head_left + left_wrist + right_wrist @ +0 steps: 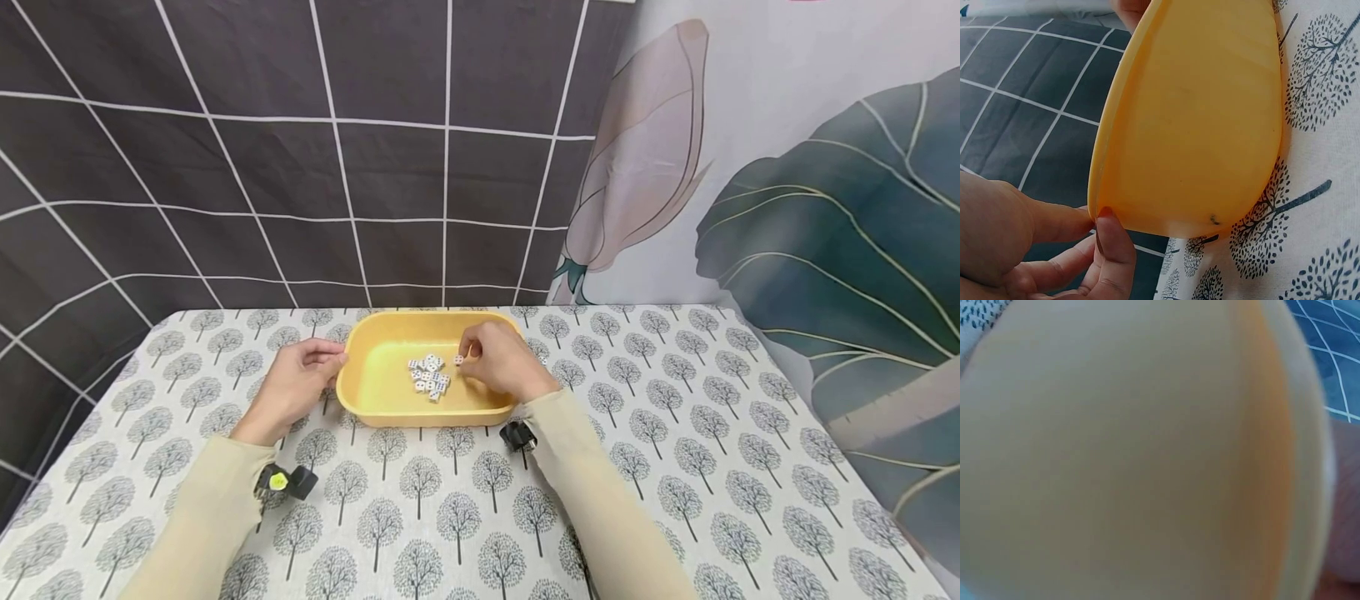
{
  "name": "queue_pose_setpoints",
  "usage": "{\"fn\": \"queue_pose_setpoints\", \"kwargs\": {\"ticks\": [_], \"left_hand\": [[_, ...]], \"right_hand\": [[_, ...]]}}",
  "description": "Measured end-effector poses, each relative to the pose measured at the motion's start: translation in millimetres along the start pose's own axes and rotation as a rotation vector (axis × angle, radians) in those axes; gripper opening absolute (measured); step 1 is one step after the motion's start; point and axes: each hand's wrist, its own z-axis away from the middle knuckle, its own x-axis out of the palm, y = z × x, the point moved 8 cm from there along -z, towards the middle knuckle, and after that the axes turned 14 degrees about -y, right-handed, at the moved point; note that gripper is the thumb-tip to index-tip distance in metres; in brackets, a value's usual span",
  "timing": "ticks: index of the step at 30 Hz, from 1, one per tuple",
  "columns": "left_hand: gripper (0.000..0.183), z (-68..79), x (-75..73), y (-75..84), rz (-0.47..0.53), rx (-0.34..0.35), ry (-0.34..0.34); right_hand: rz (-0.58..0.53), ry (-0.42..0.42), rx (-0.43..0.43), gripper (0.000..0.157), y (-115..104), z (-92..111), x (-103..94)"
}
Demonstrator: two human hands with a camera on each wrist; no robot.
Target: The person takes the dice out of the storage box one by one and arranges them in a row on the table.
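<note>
Head view: white dice [429, 379] lie heaped inside the yellow tray [375, 379]. One die [458, 360] seems picked out, pinched by the right hand [498, 358] within the tray; the rest are left unheld. The left hand [296, 383] pinches the tray's rim. Left wrist alone reveals a dark speck [1214, 220] outside; right wrist shows no dice.

Worktop [420, 533] has a white cloth [712, 467] on it, dark grey trees printed all over. A yellow, round-cornered, plastic-looking tray [427, 419] sits right on that, far edge just behind the tray, loads more cloth in front.
</note>
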Motion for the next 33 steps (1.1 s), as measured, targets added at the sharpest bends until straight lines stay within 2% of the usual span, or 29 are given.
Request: {"fn": "queue_pose_setpoints", "kwargs": {"ticks": [4,16,21,33], "left_hand": [[0.037,0.0,-0.1,0.5,-0.001,0.005,0.001],[0.037,0.9,-0.2,1.2,-0.006,0.008,-0.001],[0.037,1.1,0.1,0.3,-0.003,0.006,-0.001],[0.04,1.0,-0.1,-0.7,0.017,0.036,0.013]], "right_hand": [[0.023,0.012,-0.011,0.012,-1.0,2.2,-5.5],[0.086,-0.01,-0.128,0.011,-7.4,10.7,-17.6],[0.111,0.006,-0.173,0.011,-8.3,17.5,-23.3],[0.078,0.031,-0.176,0.013,-2.5,31.7,-36.6]]}}
